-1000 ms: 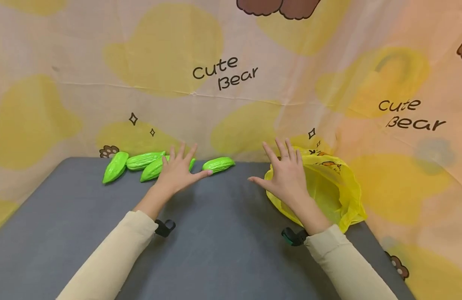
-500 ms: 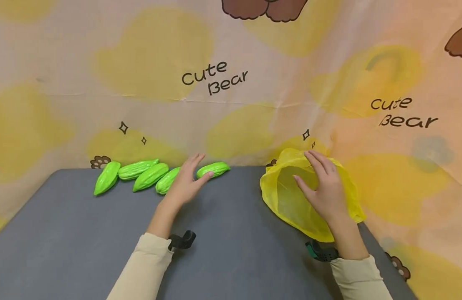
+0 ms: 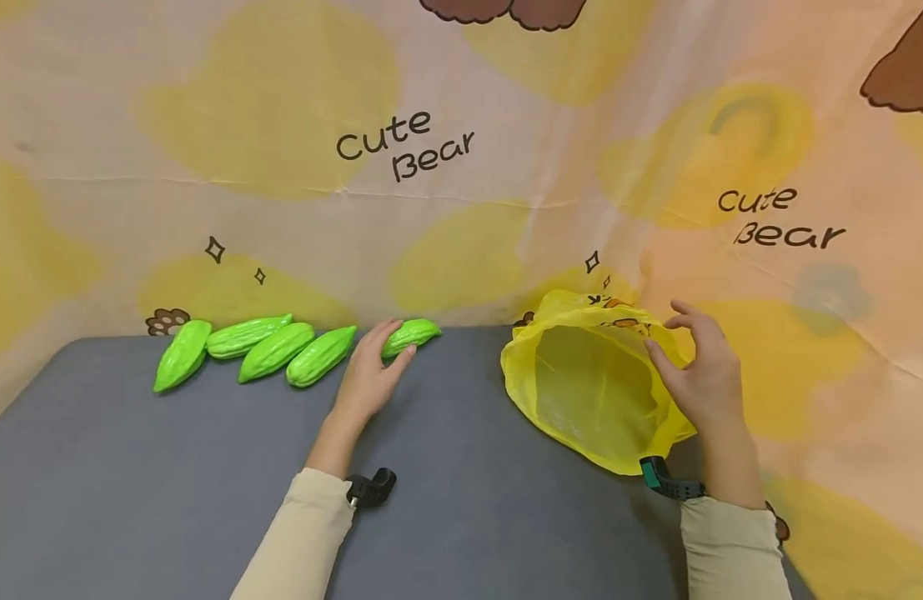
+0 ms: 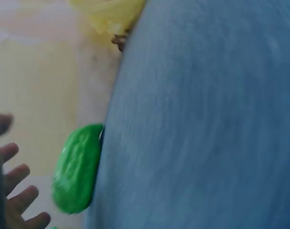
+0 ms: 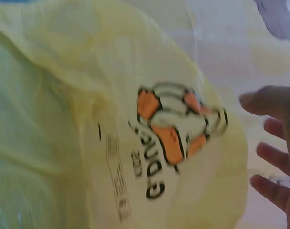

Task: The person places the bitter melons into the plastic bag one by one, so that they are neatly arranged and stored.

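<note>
My left hand (image 3: 367, 379) is above the back of the table, its fingers overlapping the left end of a bright green bitter melon (image 3: 418, 332) in the head view. The left wrist view shows spread fingers and a gap between them and that bitter melon (image 4: 77, 169). To the hand's left lies a row of several more bitter melons (image 3: 322, 357). At the right, a thin yellow plastic bag (image 3: 515, 371) has its mouth wide and facing me. Beside its right rim is my right hand (image 3: 709, 379), thumb and fingers apart, holding nothing. A printed cartoon duck marks the bag (image 5: 202, 191).
The grey tabletop (image 3: 461, 517) ends against a patterned cloth backdrop (image 3: 461, 258) behind and at the right. Each wrist wears a black camera mount, the left mount (image 3: 373, 487) and the right mount (image 3: 674, 483).
My left hand has turned in and lowered toward the rightmost bitter melon. My right hand has moved right, from before the bag to its right rim. The head view has shifted slightly right.
</note>
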Tool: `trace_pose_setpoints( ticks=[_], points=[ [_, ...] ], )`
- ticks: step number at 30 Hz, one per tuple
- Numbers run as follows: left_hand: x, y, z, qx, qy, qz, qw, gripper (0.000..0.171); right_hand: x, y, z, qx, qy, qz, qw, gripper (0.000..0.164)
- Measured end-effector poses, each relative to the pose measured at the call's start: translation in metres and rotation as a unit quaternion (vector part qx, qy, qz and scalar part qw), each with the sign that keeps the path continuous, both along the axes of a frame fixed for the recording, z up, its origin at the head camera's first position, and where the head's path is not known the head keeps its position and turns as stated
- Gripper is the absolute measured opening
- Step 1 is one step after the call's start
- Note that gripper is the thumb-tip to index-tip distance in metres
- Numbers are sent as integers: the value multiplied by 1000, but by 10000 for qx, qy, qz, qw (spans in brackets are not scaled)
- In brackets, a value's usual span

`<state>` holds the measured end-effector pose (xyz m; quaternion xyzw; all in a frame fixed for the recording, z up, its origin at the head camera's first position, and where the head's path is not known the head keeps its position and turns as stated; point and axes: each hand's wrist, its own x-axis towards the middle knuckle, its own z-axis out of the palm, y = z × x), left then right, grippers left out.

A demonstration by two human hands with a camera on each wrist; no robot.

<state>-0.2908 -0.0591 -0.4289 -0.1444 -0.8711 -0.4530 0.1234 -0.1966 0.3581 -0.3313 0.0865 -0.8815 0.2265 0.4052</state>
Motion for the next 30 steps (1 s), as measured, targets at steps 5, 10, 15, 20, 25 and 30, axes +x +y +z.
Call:
trace_pose_setpoints(
  ticks=[5, 10, 15, 20, 25, 30],
  points=[
    [-3, -5, -19, 366, 55, 336, 9987, 47, -4, 14, -7, 201, -198, 154, 9995, 23],
    [-4, -7, -23, 395, 111, 395, 9984, 44, -2, 20, -10, 161, -524, 363, 9978, 30],
    [-7, -1, -23, 214, 229, 303, 9990, 44, 7, 26, -8, 23, -996, 194, 9948, 35],
    [-12, 8, -20, -165, 382, 342, 9986, 43, 12, 31, -5, 17, -1296, 51, 9916, 37],
    [-20, 11, -9, -764, 458, 443, 9950, 44, 10, 31, -1, 108, -1412, -11, 9899, 44],
    [-31, 10, 2, -1982, 300, 521, 9783, 53, 9, 30, -1, 279, -1494, 42, 9884, 50]
  ],
)
